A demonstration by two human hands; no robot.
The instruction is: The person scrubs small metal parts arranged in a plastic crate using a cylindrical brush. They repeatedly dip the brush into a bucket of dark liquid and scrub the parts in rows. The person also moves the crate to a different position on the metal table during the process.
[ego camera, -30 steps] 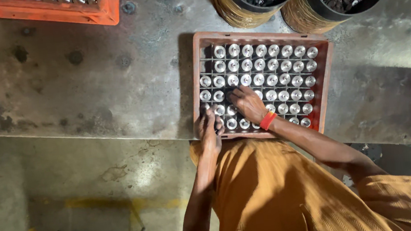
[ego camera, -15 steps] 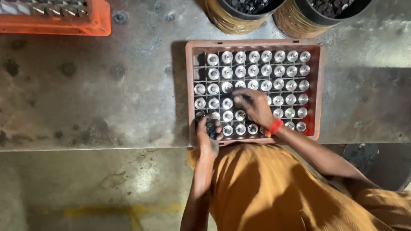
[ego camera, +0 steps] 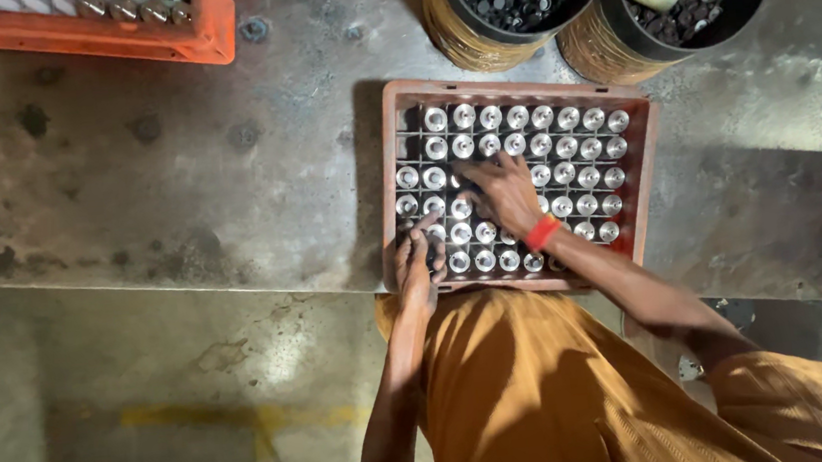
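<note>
Brown crate of metal cylinders, two buckets, both hands spread flat.

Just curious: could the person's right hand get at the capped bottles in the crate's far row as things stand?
Probably yes: the right hand already rests mid-crate, and nothing covers the far-row bottles.

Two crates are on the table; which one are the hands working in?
The brown crate in front of the person, below the two black buckets: both hands rest on its bottles. The orange crate sits untouched, far left.
</note>
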